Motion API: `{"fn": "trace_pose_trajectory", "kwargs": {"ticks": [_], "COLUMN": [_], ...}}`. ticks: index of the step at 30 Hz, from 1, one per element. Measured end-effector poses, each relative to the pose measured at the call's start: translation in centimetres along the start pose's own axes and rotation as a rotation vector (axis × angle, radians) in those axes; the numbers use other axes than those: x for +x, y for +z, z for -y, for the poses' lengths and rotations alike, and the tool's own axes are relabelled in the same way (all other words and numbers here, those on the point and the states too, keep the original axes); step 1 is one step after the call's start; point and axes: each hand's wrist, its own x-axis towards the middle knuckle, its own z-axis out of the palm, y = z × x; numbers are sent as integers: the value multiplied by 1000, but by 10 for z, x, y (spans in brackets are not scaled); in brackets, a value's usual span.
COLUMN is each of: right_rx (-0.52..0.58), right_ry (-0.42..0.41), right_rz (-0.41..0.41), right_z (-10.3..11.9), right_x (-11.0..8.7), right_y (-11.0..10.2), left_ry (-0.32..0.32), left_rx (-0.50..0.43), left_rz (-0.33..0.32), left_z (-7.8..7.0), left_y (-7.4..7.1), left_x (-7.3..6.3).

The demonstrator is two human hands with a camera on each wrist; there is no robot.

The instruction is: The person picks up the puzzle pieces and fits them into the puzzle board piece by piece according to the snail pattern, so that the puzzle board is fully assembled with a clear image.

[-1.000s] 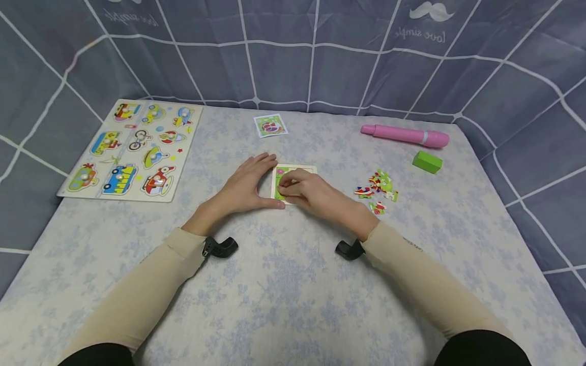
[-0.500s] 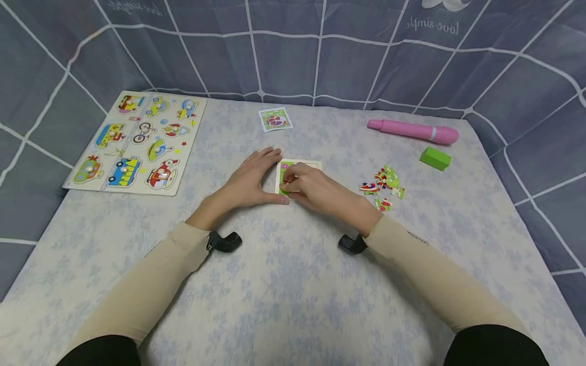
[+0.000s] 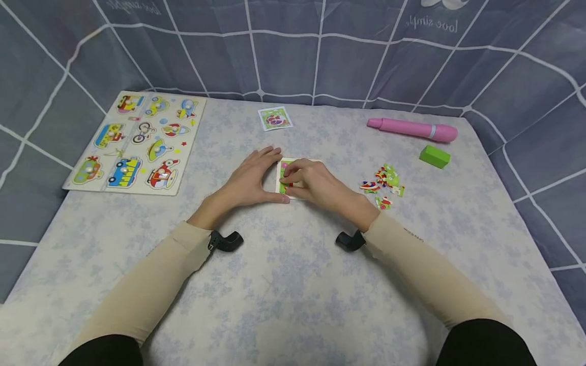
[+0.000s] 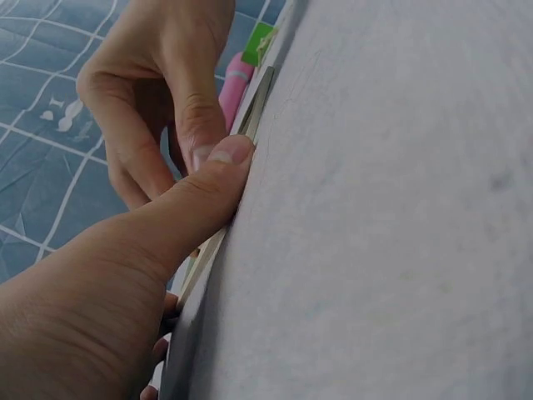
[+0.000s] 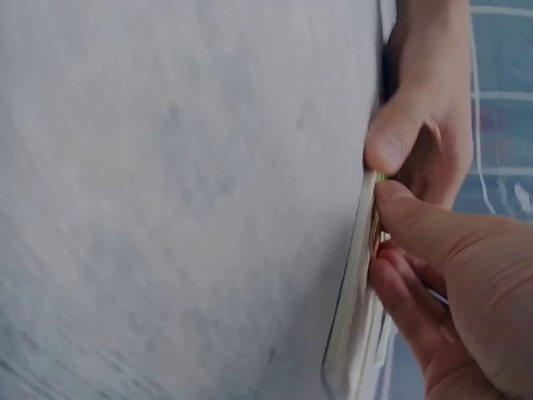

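A small jigsaw tray (image 3: 278, 184) with a pale rim and green-and-pink picture lies flat on the table, largely covered by the right hand. My left hand (image 3: 249, 180) rests against its left side, fingers extended toward the far corner and thumb along the near edge. Over the tray, my right hand (image 3: 318, 187) pinches a small jigsaw piece (image 5: 376, 235) between thumb and fingertips; only a reddish sliver shows in the right wrist view. Both thumbs almost meet in the left wrist view. Several loose jigsaw pieces (image 3: 388, 177) lie right of the tray.
A large peg puzzle board (image 3: 142, 147) with vehicle pictures lies at the back left. Behind the tray is a small picture card (image 3: 275, 119). A pink marker-shaped stick (image 3: 409, 129) and a green block (image 3: 435, 156) sit at the back right. Grey-blue curtain (image 3: 288, 61) encloses the table.
The head view has shifted slightly. My right fingers have moved a little over the tray, still pinching the jigsaw piece. My left hand stays against the tray.
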Motion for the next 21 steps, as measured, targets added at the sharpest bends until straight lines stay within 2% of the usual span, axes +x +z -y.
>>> {"fn": "trace_pose_trajectory", "kwargs": {"ticks": [6, 11, 21], "right_rx": [23, 19, 30], "right_ry": [172, 181, 272], "right_rz": [-97, -76, -147], "right_z": [-15, -18, -9], "right_x": [4, 8, 9], "right_y": [-4, -6, 1], "left_ry": [-5, -12, -18], "left_rx": [9, 2, 3], "left_rz": [-4, 0, -4], "left_z": [0, 0, 0], "left_y": [2, 2, 1], "left_x": [1, 1, 3]}}
